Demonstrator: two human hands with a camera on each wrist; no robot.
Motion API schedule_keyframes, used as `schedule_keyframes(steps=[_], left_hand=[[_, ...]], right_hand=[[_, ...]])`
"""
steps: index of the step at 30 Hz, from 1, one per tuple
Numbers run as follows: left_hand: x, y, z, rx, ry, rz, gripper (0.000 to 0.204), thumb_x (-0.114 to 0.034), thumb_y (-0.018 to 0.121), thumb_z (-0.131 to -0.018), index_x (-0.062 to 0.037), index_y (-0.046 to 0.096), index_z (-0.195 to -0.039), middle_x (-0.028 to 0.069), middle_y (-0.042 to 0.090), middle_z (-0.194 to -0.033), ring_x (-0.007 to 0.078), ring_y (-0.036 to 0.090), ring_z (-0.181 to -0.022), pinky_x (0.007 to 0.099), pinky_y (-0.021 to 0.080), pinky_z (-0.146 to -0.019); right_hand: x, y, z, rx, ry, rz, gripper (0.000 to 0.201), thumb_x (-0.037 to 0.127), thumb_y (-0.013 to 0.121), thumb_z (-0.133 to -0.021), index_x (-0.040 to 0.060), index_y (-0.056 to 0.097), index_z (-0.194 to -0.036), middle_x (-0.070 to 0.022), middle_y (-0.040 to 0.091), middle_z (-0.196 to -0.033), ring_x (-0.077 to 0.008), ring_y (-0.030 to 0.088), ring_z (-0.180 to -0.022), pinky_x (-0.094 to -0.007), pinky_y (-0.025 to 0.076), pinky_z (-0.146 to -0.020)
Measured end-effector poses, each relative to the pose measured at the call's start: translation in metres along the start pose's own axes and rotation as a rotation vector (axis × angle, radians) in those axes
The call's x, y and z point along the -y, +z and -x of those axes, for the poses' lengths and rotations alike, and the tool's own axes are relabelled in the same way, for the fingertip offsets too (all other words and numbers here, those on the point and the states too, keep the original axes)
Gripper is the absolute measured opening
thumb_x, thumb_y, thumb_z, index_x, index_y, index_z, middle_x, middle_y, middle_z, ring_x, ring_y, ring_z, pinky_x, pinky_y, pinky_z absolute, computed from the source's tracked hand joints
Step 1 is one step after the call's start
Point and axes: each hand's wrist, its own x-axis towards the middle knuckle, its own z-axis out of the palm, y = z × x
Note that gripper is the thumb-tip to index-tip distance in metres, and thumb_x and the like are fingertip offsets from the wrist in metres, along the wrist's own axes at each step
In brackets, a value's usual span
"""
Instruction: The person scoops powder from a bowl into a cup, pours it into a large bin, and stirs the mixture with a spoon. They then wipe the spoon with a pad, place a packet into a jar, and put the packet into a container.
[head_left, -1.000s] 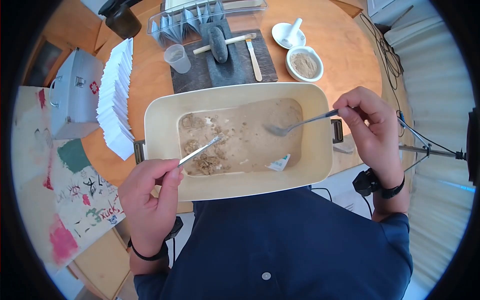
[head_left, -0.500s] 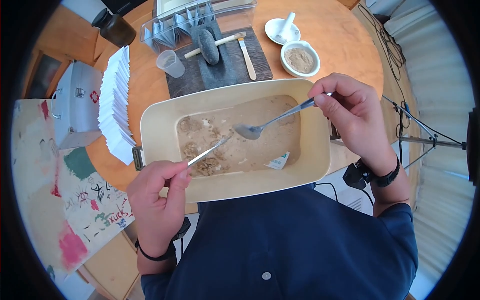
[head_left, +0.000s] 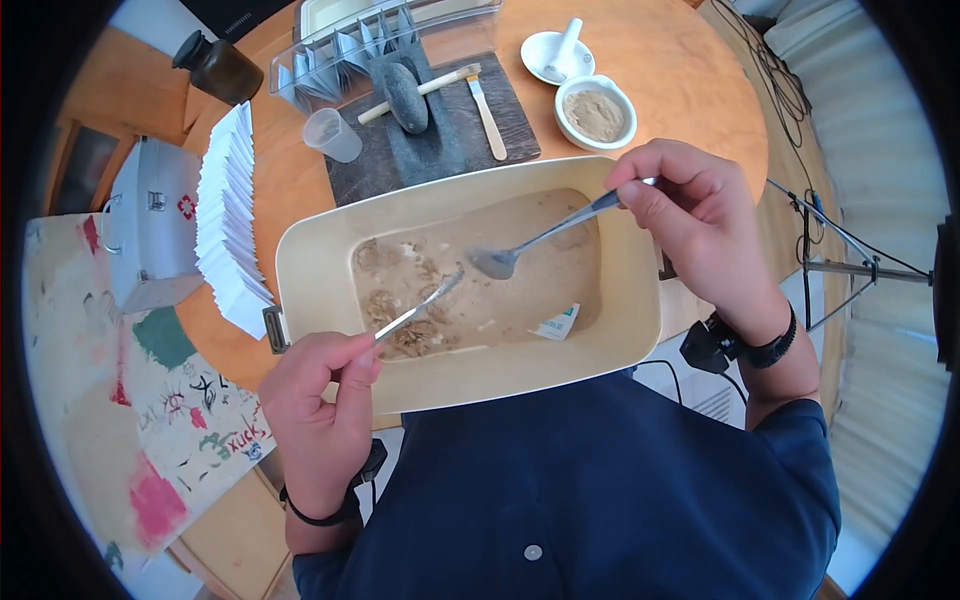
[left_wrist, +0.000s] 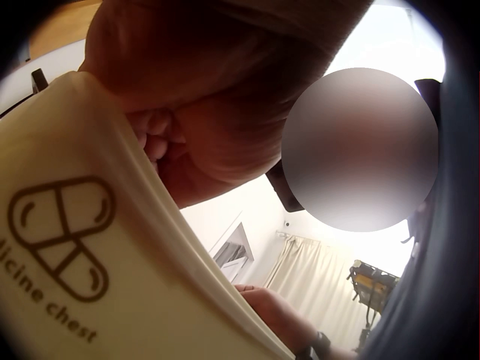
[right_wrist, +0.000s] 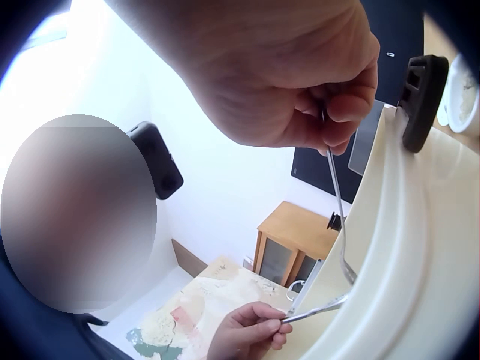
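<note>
A cream tub (head_left: 320, 370) holds a layer of brown powder (head_left: 545, 225), darker clumps (head_left: 400, 315) at its left and a torn white packet piece (head_left: 557, 322) near its front. My left hand (head_left: 322, 405) pinches a thin metal tool (head_left: 420, 305) over the tub, its flat tip pointing up and right. From the right side my right hand (head_left: 700, 215) pinches the handle of a metal spoon (head_left: 495, 262). The spoon's bowl is close to the tool's tip; whether they touch I cannot tell. In the right wrist view the tool (right_wrist: 319, 309) and spoon (right_wrist: 335, 180) converge at the tub's rim.
Behind the tub are a dark board (head_left: 350, 180) with a grey stone (head_left: 405, 98), a brush (head_left: 487, 120), a plastic cup (head_left: 333, 136), a bowl of powder (head_left: 596, 115) and a dish with a pestle (head_left: 566, 45). Folded white papers (head_left: 228, 220) stand left.
The right hand has brought the spoon leftward, close to the left hand's tool. The left hand has moved slightly right, and the head view has shifted a little.
</note>
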Motion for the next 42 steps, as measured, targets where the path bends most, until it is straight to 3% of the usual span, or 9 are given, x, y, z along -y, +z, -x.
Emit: schedule_keyframes(steps=[5, 13, 19, 23, 30, 33, 35, 38, 42], left_hand=[[0.000, 0.003, -0.001, 0.000, 0.010, -0.034, 0.007, 0.004, 0.063, -0.093, 0.0031, 0.069, -0.097, 0.0080, 0.067, -0.086, 0.0114, 0.065, -0.073, 0.0231, 0.053, -0.066], [-0.002, 0.005, 0.000, -0.049, -0.148, 0.133, 0.007, 0.002, 0.063, -0.094, 0.0033, 0.066, -0.100, 0.0071, 0.067, -0.087, 0.0101, 0.065, -0.073, 0.0225, 0.053, -0.067], [0.000, 0.005, 0.004, -0.065, -0.190, 0.157, 0.007, -0.001, 0.063, -0.096, 0.0022, 0.066, -0.101, 0.0069, 0.068, -0.089, 0.0095, 0.064, -0.074, 0.0218, 0.052, -0.068], [0.000, 0.007, 0.003, -0.098, -0.201, 0.153, 0.008, -0.004, 0.064, -0.096, 0.0017, 0.066, -0.102, 0.0068, 0.069, -0.089, 0.0090, 0.062, -0.072, 0.0213, 0.050, -0.068], [-0.001, 0.010, 0.002, -0.094, -0.164, 0.092, 0.006, 0.000, 0.063, -0.094, 0.0024, 0.067, -0.098, 0.0068, 0.067, -0.085, 0.0099, 0.063, -0.070, 0.0218, 0.050, -0.065], [-0.001, 0.012, 0.001, -0.133, -0.148, 0.083, 0.005, 0.004, 0.063, -0.092, 0.0029, 0.067, -0.095, 0.0073, 0.066, -0.081, 0.0109, 0.064, -0.067, 0.0222, 0.049, -0.062], [0.000, 0.012, 0.001, -0.123, -0.143, 0.074, 0.005, 0.004, 0.064, -0.092, 0.0030, 0.067, -0.095, 0.0075, 0.066, -0.081, 0.0110, 0.064, -0.067, 0.0222, 0.049, -0.062], [0.000, 0.013, 0.001, -0.111, -0.112, 0.063, 0.006, 0.004, 0.064, -0.091, 0.0026, 0.068, -0.096, 0.0078, 0.067, -0.081, 0.0113, 0.064, -0.067, 0.0223, 0.049, -0.062], [0.002, 0.013, 0.000, -0.109, -0.061, 0.019, 0.006, 0.004, 0.065, -0.090, 0.0016, 0.069, -0.095, 0.0079, 0.066, -0.079, 0.0116, 0.063, -0.065, 0.0229, 0.049, -0.061]], right_hand=[[0.003, 0.000, 0.003, 0.066, 0.088, -0.016, 0.008, 0.001, 0.062, -0.094, -0.0008, 0.068, -0.099, 0.0053, 0.058, -0.076, -0.0003, 0.048, -0.066, -0.0193, 0.038, -0.057], [-0.001, 0.009, 0.005, 0.022, -0.147, 0.092, 0.009, -0.001, 0.061, -0.092, -0.0002, 0.069, -0.095, 0.0014, 0.060, -0.078, -0.0025, 0.050, -0.064, -0.0207, 0.040, -0.055], [0.010, 0.006, 0.010, 0.090, -0.084, 0.099, 0.009, -0.004, 0.060, -0.093, -0.0015, 0.068, -0.094, -0.0003, 0.061, -0.086, -0.0040, 0.050, -0.069, -0.0199, 0.039, -0.062], [-0.004, 0.010, 0.002, -0.023, -0.284, 0.238, 0.010, -0.001, 0.062, -0.088, -0.0005, 0.070, -0.092, -0.0039, 0.061, -0.074, -0.0072, 0.053, -0.059, -0.0249, 0.041, -0.052], [0.004, 0.010, 0.006, 0.038, -0.212, 0.222, 0.009, -0.002, 0.063, -0.086, -0.0014, 0.070, -0.091, -0.0054, 0.064, -0.075, -0.0098, 0.054, -0.058, -0.0251, 0.042, -0.052], [-0.007, 0.012, 0.002, -0.080, -0.267, 0.156, 0.009, -0.002, 0.063, -0.086, -0.0017, 0.070, -0.091, -0.0054, 0.064, -0.075, -0.0096, 0.054, -0.057, -0.0247, 0.042, -0.052], [0.004, 0.015, 0.009, 0.016, -0.081, -0.082, 0.010, -0.003, 0.063, -0.086, -0.0018, 0.070, -0.092, -0.0046, 0.063, -0.075, -0.0087, 0.054, -0.059, -0.0245, 0.042, -0.053], [-0.006, 0.015, -0.001, -0.034, -0.287, 0.235, 0.010, -0.003, 0.062, -0.086, -0.0018, 0.070, -0.092, -0.0031, 0.062, -0.073, -0.0072, 0.053, -0.061, -0.0241, 0.042, -0.054], [-0.002, 0.015, 0.002, -0.031, -0.185, 0.114, 0.010, -0.002, 0.062, -0.087, -0.0018, 0.070, -0.093, -0.0017, 0.061, -0.072, -0.0062, 0.053, -0.061, -0.0238, 0.042, -0.054]])
